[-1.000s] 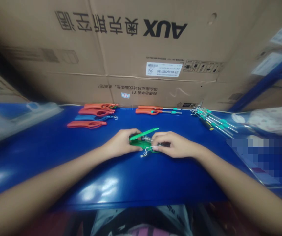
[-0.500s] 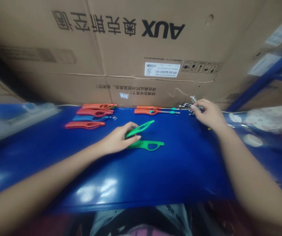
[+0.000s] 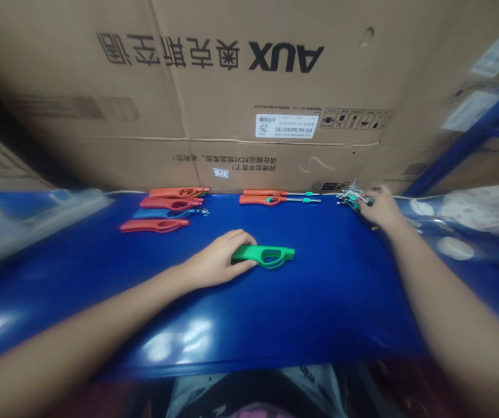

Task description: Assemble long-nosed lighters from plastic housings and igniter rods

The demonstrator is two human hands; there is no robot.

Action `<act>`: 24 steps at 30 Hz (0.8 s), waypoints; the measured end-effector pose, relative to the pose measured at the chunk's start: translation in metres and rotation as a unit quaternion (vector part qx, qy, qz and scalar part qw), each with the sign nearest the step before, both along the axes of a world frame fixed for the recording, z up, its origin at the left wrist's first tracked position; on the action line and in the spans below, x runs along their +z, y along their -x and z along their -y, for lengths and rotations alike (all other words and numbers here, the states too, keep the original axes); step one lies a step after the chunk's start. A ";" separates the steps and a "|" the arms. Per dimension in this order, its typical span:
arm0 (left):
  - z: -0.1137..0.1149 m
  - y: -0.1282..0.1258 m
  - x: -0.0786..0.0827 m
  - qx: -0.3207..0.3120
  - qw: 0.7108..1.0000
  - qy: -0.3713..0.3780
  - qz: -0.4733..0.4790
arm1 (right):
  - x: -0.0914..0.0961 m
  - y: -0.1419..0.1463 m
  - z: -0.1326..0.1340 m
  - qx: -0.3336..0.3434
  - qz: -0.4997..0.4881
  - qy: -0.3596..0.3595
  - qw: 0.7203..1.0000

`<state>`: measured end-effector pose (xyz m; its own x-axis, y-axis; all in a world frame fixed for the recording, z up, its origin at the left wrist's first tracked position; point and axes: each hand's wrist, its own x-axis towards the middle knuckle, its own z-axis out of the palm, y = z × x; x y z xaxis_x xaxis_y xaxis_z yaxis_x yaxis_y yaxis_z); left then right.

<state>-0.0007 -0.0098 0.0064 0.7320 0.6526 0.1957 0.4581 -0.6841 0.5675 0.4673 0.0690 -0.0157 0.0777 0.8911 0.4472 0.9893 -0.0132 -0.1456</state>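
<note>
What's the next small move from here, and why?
I'd probably ease the right hand away from the metal parts toward the green handle: the left hand grips that handle alone, its looped end uncovered, while the right hand is at the parts, though any grip there is unclear.

A blue tabletop (image 3: pixel 319 313) bears red handles (image 3: pixel 144 226), orange lighters (image 3: pixel 254 200) and metal parts (image 3: pixel 348 197).

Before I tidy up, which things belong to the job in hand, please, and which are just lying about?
Belonging, it seems: green lighter casing; metal lighter parts; orange stick lighters; red casings; blue casing.
Seemingly incidental: white roundish object; AUX carton.
</note>
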 end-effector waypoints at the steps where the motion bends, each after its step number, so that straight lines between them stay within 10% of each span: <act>1: 0.001 -0.001 -0.001 0.000 1.000 -0.002 0.001 | 0.000 0.001 0.000 -0.008 -0.007 -0.004 1.000; 12: 0.000 -0.005 -0.011 0.050 0.998 -0.035 0.019 | 0.008 0.030 0.009 -0.048 -0.048 -0.017 0.998; 18: -0.003 -0.005 -0.014 0.032 0.999 -0.018 0.020 | 0.016 0.088 0.018 0.128 -0.008 -0.038 0.991; 24: -0.005 0.002 0.003 -0.008 0.999 0.017 -0.039 | -0.001 0.137 0.026 0.249 0.010 0.101 0.963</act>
<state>-0.0029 -0.0046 0.0098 0.7543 0.6462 0.1160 0.4913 -0.6728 0.5531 0.3305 0.0425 -0.0172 -0.3883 0.8846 0.2584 0.8829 0.4374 -0.1706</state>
